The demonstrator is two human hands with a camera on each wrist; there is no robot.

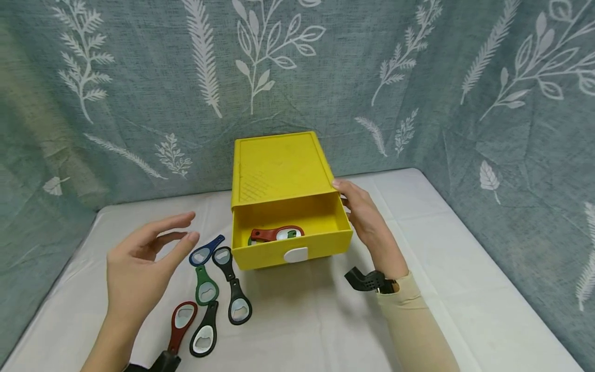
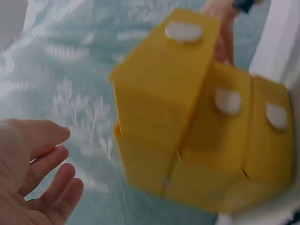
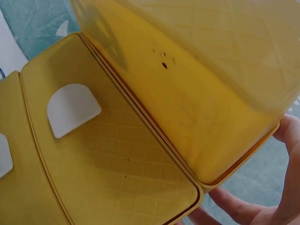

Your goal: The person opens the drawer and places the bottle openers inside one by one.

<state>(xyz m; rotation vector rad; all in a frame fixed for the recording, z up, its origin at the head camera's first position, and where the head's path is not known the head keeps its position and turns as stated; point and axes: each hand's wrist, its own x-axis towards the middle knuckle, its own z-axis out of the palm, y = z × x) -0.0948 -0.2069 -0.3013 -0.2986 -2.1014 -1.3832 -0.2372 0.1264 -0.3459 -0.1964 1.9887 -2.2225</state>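
My left hand (image 1: 141, 258) hovers above the left of the table with nothing in it, thumb and fingers apart. Near it lie bottle openers: a blue one (image 1: 201, 255), a green one (image 1: 206, 290), a red one (image 1: 183, 318) and several black ones (image 1: 239, 308). A yellow drawer unit (image 1: 281, 163) stands at the back, its top drawer (image 1: 325, 248) pulled out. Inside that drawer is a red bottle opener (image 1: 267, 235), with a bit of green under it. My right hand (image 1: 367, 217) rests its fingertips on the unit's right side and upper edge.
Lower drawers with white handles (image 2: 228, 101) sit closed beneath the top one. A white cloth (image 1: 297, 320) covers the table. Grey-green curtain (image 1: 162, 103) with white leaf patterns hangs behind and at both sides. Black bands (image 1: 372, 280) are on my wrists.
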